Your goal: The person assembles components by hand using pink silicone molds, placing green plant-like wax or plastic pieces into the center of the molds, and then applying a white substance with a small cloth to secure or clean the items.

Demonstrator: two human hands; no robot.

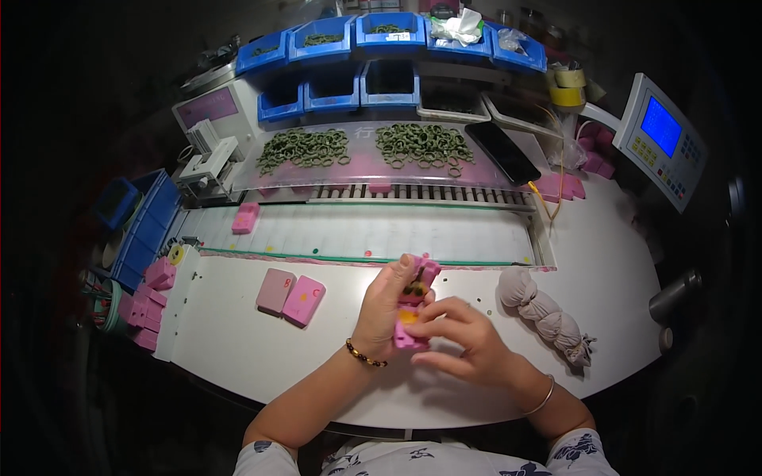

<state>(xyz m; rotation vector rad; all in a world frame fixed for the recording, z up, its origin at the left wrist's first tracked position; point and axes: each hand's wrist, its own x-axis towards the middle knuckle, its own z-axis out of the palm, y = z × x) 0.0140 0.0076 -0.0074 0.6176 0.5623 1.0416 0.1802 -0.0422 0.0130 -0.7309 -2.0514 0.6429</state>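
Above the front part of the white bench, my left hand (pixel 382 301) is closed round a pink rubber mould (pixel 409 339). The mould is spread apart, one part standing above the other. Dark and yellow patches show on its inner faces. My right hand (pixel 470 337) reaches in from the right with bent fingers on the lower part of the mould; its fingertips partly hide what they touch. Two closed mould blocks lie left of my hands, a dull pink one (pixel 276 290) and a brighter pink one (pixel 304 301) with red and yellow marks.
Behind the bench top runs a pale conveyor (pixel 341 230) carrying a pink block (pixel 245 217). Green rings (pixel 423 147) lie in two heaps on a clear shelf beside a black phone (pixel 502 153). A knotted cloth bundle (pixel 544 317) lies right; a control panel (pixel 663 139) stands beyond.
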